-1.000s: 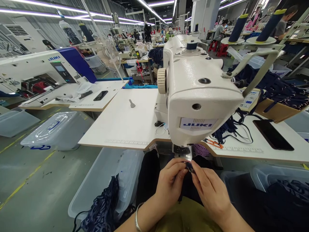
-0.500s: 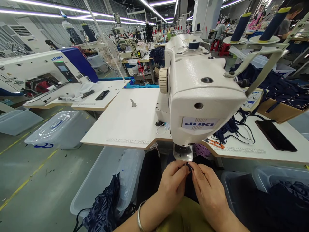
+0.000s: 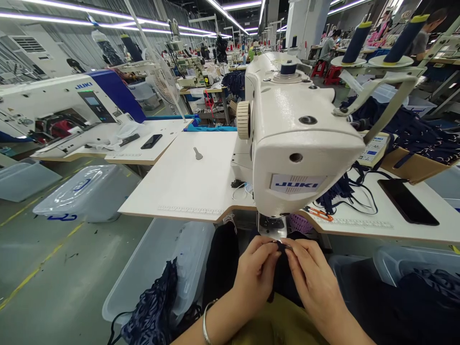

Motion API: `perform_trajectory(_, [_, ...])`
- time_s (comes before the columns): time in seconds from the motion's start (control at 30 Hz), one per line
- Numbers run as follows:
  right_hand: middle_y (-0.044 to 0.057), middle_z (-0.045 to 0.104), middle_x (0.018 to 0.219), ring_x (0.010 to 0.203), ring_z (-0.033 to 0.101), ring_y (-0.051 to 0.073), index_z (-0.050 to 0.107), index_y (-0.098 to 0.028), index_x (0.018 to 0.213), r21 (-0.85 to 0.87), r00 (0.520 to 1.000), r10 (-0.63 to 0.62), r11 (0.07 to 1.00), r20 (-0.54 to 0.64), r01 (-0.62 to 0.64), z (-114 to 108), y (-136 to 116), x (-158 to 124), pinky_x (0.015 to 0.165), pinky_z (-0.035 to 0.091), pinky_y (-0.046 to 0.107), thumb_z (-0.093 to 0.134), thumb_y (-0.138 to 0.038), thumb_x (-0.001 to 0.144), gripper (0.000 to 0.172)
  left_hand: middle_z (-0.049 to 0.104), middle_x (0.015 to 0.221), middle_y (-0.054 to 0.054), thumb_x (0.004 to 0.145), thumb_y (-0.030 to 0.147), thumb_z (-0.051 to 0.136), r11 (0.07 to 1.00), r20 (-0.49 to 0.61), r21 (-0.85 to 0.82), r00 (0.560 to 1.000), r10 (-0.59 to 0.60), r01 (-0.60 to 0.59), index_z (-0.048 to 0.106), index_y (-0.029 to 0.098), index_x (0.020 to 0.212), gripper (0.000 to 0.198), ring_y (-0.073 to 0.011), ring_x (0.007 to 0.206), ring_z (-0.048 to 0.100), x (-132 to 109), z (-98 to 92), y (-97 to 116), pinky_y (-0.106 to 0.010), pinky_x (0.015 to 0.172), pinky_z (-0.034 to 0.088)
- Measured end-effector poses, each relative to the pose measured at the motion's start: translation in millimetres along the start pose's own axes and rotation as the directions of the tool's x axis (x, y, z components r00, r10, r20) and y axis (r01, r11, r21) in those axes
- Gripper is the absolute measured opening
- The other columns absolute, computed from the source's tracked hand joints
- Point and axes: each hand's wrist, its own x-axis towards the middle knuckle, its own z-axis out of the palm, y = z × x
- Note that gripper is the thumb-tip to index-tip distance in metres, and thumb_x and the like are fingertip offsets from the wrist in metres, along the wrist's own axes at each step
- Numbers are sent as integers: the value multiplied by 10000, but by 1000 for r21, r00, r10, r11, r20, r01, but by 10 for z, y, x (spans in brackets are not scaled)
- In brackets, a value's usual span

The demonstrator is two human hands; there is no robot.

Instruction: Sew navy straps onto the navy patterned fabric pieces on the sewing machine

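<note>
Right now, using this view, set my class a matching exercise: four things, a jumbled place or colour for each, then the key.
1. bangle
2. dark piece
3. grey flat piece
4. pair of thread cones

A. on the tabletop, left of the sewing machine
B. navy with yellow tops
C. around the left wrist
D. held by the left hand and right hand

Pairs: 1-C, 2-D, 3-A, 4-B

We record a grey-green floor [image 3: 89,278] marked with yellow lines [image 3: 64,243], grey curtains [image 3: 77,36] along the left, tube lights [image 3: 240,5] overhead, a pale column [image 3: 309,21], red stools [image 3: 333,75] at far right.
</note>
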Motion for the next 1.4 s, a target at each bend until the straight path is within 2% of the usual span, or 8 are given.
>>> perform_trajectory(0.13, [98, 549, 1035, 901, 591, 182, 427, -205, 1407, -50, 993, -72, 996, -96, 68, -39, 50, -44, 755, 545, 292, 446, -103, 939, 479, 614, 880, -57, 922, 203, 532, 985, 9, -127, 994, -112, 113, 640, 169, 862, 128, -147, 794, 592, 22, -28, -1, -237, 701, 490])
perform_trajectory(0.33, [72, 567, 933, 811, 581, 166, 348, -203, 1466, -158, 962, -226, 966, -152, 202, -10, 125, -122, 704, 541, 270, 520, -11, 879, 642, 628, 891, -62, 915, 311, 565, 922, 56, -290, 966, -252, 257, 669, 158, 869, 191, -171, 840, 601, 36, -73, -2, -278, 770, 487])
perform_trajectory(0.43, [59, 593, 885, 772, 590, 159, 316, -189, 1478, -143, 947, -299, 949, -119, 281, 26, 183, -161, 684, 544, 272, 505, -34, 893, 634, 624, 884, -58, 909, 343, 573, 883, 77, -342, 946, -315, 322, 671, 155, 880, 214, -171, 840, 592, 39, -78, 3, -282, 781, 485])
perform_trajectory(0.53, [45, 608, 847, 742, 585, 158, 266, -209, 1495, -126, 950, -310, 945, -39, 303, 77, 271, -189, 659, 542, 284, 436, -109, 944, 585, 617, 878, -50, 906, 348, 580, 863, 85, -372, 939, -334, 341, 671, 157, 884, 213, -164, 834, 581, 33, -78, 8, -275, 782, 480])
perform_trajectory(0.67, [54, 589, 862, 780, 568, 165, 271, -206, 1493, -151, 954, -295, 947, -47, 285, 130, 335, -174, 671, 532, 296, 425, -150, 960, 558, 614, 885, -47, 901, 337, 588, 873, 74, -374, 948, -309, 313, 670, 158, 852, 203, -158, 835, 577, 26, -78, 13, -268, 785, 473])
perform_trajectory(0.93, [56, 591, 880, 778, 573, 161, 308, -229, 1480, -157, 955, -289, 948, -60, 277, 114, 308, -129, 672, 536, 288, 454, -158, 953, 552, 623, 897, -60, 910, 337, 573, 886, 63, -357, 954, -293, 295, 679, 159, 875, 210, -169, 847, 594, 35, -68, 20, -286, 790, 485])
perform_trajectory(1.17, [67, 595, 888, 817, 576, 171, 297, -206, 1485, -201, 954, -297, 938, -43, 282, 103, 286, -116, 700, 532, 294, 464, -178, 960, 551, 637, 894, -68, 918, 263, 559, 947, 12, -276, 986, -166, 163, 680, 165, 867, 164, -167, 830, 606, 43, -40, 17, -276, 749, 501])
perform_trajectory(1.4, [87, 605, 890, 848, 591, 183, 292, -170, 1487, -240, 951, -308, 925, -27, 293, 83, 202, -114, 721, 534, 299, 477, -94, 938, 584, 634, 877, -68, 919, 185, 534, 988, -12, -140, 998, -70, 67, 661, 165, 841, 151, -152, 797, 607, 20, -53, 24, -250, 712, 508])
